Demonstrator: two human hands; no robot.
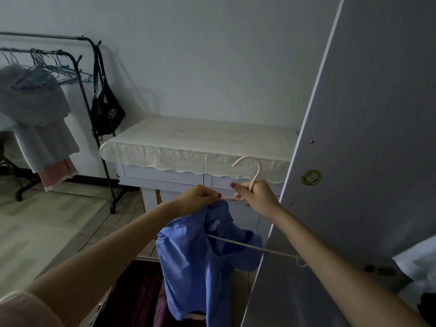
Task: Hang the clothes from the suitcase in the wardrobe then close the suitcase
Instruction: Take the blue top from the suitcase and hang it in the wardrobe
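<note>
A clothes rack (77, 74) stands left of the table (200, 142) – a wardrobe door (354, 138) to its right, a suitcase (134, 296) below in front

I see a blue garment (200, 267) hanging crumpled, partly threaded on a pale pink hanger (253, 175) whose hook points up. Below it, the suitcase (136, 298) lies open, dark maroon cloth inside. The grey wardrobe door (354, 161) stands open.
</note>
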